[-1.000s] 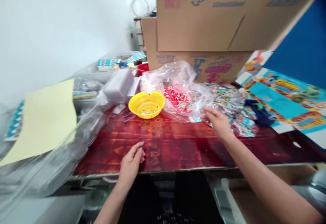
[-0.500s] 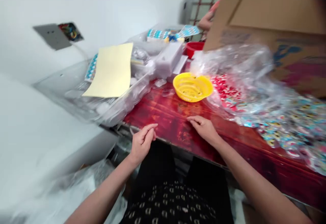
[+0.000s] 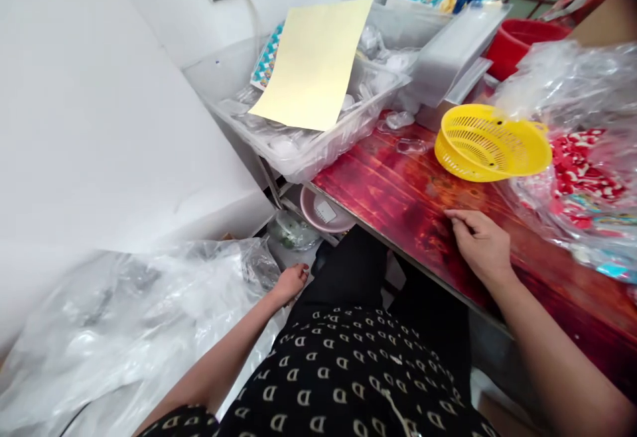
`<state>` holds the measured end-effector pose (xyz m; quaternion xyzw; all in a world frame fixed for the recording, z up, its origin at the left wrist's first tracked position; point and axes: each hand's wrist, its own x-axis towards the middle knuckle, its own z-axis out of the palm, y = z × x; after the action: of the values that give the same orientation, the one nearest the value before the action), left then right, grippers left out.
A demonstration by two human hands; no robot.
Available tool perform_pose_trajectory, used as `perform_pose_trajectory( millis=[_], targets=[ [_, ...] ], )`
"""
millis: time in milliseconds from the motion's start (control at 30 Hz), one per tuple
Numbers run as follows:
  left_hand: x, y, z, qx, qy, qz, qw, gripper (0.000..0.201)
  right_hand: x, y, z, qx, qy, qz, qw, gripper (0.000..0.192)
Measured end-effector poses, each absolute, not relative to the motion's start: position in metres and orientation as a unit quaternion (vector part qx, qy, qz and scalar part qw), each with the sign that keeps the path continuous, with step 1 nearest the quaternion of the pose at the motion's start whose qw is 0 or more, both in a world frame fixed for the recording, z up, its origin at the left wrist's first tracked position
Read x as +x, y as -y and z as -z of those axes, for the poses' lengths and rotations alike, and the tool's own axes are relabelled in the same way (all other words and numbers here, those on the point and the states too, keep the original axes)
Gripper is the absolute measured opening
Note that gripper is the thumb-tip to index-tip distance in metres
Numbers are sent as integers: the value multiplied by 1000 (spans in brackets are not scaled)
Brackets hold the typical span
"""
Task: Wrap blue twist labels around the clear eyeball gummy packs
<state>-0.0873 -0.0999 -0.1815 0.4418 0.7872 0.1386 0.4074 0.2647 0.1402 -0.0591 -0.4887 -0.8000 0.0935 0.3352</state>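
My left hand (image 3: 292, 282) hangs low beside my left thigh, below the table's edge. Its fingers are slightly bent and a little apart, with nothing seen in them. My right hand (image 3: 480, 246) rests on the red wood-patterned table (image 3: 378, 182), thumb and fingers curled together, and nothing shows between them. Just beyond it stands a yellow plastic colander (image 3: 490, 148) with slotted sides. To the colander's right, a clear plastic bag (image 3: 572, 85) lies around small red and white pieces (image 3: 582, 165).
A clear plastic bin (image 3: 318, 158) with a pale yellow sheet (image 3: 318, 59) on top stands at the table's left end. Behind are a red tub (image 3: 515, 46) and clear plastic boxes (image 3: 448, 59). On the floor are a pink basin (image 3: 318, 221) and large plastic bags (image 3: 164, 311).
My left hand has dropped from the table's front edge down beside my thigh. The view has swung left and down; my right hand stays on the table, near the colander.
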Motion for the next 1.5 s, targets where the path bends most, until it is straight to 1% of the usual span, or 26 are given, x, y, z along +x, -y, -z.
perform_pose_trajectory(
  millis=[167,400,467,600,733,867,1000,1200,1267,1333,1500],
  targets=[
    [-95,116,174,416,-801,-159,400,30,266,-141,59,-507,778,-129,347,29],
    [-112,136,150,363,-817,-246,375,29,264,-142,58,-529,740,-194,368,25],
    [-119,136,140,341,-817,-277,373,35,265,-144,60,-527,736,-206,371,23],
    [-130,125,113,316,-801,-351,368,52,267,-149,64,-512,729,-229,392,21],
    [-129,115,84,313,-777,-412,358,60,266,-153,67,-494,735,-232,403,22],
    [-129,112,59,306,-770,-449,334,57,263,-156,67,-496,737,-225,402,24],
    [-136,112,37,298,-767,-481,303,57,262,-157,66,-500,749,-208,383,26],
    [-148,115,3,314,-762,-512,241,50,261,-156,64,-505,758,-184,369,28],
    [-151,114,-6,326,-771,-507,204,48,261,-154,64,-503,762,-181,367,28],
    [-152,109,-10,336,-783,-488,188,51,263,-151,63,-498,769,-178,359,28],
    [-136,83,1,360,-786,-435,251,69,268,-135,61,-470,803,-149,335,29]
  ],
)
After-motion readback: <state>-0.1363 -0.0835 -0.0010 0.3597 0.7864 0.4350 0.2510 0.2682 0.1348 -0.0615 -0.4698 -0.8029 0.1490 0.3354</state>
